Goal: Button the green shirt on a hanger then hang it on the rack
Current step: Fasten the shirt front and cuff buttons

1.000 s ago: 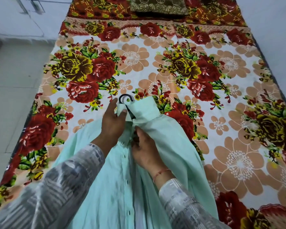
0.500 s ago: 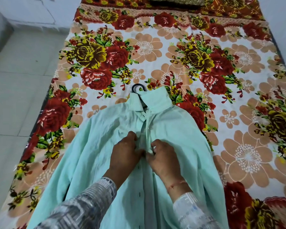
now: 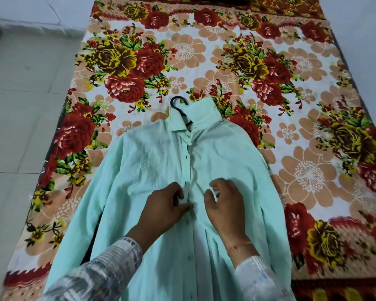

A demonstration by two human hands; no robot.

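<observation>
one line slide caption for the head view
Left hand and right hand grip the front of a green shirt on a black hanger, laid on a floral bedspread.

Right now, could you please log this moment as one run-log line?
step: buttoning | green shirt: flat on bedsheet, hanger hook at collar | left hand: pinches placket | right hand: pinches other front edge

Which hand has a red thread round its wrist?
The right hand: a red thread circles its wrist, while the left hand shows none above its grey sleeve.
</observation>
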